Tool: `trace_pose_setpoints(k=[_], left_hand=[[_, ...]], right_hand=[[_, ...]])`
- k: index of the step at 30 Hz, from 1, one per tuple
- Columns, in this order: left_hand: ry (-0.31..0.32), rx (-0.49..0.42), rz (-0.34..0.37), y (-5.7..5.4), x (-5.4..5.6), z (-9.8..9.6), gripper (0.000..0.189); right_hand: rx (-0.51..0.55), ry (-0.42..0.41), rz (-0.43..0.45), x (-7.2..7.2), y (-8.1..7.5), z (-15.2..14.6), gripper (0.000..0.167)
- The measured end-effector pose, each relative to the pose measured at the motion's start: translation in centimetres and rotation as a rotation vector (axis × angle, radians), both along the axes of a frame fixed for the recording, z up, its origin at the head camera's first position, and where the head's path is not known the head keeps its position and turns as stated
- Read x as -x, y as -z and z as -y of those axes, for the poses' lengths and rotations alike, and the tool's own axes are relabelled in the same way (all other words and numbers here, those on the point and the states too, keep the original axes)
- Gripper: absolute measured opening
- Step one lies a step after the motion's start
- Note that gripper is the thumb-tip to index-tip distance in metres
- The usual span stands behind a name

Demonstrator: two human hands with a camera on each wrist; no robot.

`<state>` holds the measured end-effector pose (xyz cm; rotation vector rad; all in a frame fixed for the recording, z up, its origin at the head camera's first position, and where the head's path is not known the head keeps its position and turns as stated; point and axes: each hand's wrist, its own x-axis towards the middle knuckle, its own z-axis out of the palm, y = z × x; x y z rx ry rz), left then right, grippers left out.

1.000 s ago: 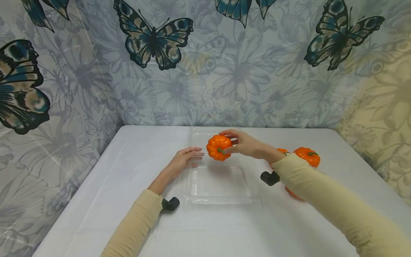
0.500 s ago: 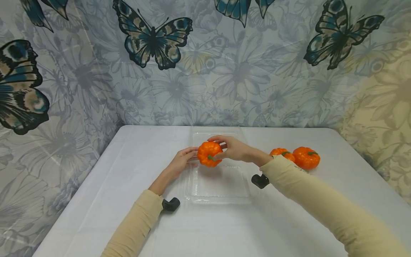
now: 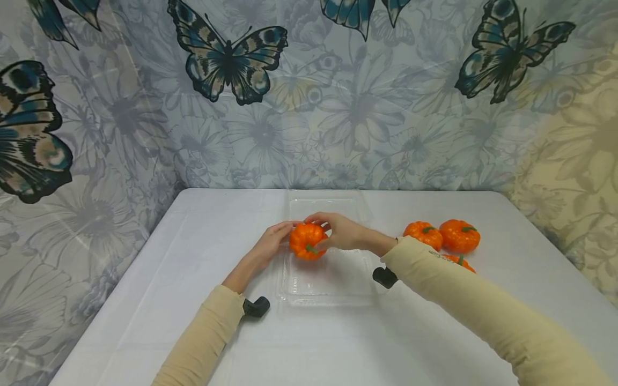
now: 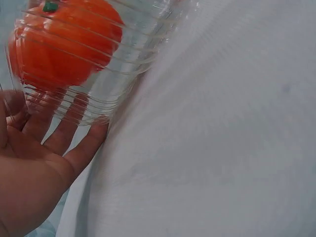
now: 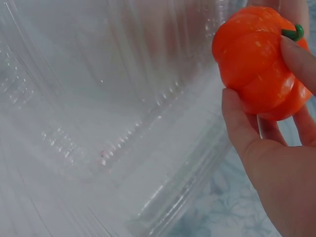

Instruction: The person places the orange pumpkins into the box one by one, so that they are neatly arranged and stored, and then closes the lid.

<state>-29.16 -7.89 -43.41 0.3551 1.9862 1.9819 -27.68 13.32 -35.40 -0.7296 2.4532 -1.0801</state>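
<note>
Pumpkin (image 5: 254, 64) sits pinched in the right hand (image 3: 343, 231).

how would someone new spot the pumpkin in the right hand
On the white table sits a clear plastic container. At its left side is an orange pumpkin. The right hand grips it, while three other pumpkins lie right of the container.

An orange pumpkin (image 3: 304, 239) is held tilted at the left of a clear container (image 3: 340, 277).
</note>
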Motion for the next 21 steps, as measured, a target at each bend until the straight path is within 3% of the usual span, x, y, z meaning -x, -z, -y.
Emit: trace_pose_setpoints(k=[8,11,21], left_hand=[[0.001,-0.016,0.032,-0.1,-0.1,0.1,0.042],[-0.004,-0.006,0.020,0.3,0.2,0.2,0.041],[-0.011,-0.043,-0.016,0.1,0.1,0.1,0.036]], right_hand=[[-0.037,0.020,-0.054,-0.3,0.5,0.6,0.056],[-0.036,0.022,-0.083,-0.5,0.7,0.6,0.056],[-0.066,0.054,-0.171,-1.2,1.0,1.1,0.052]])
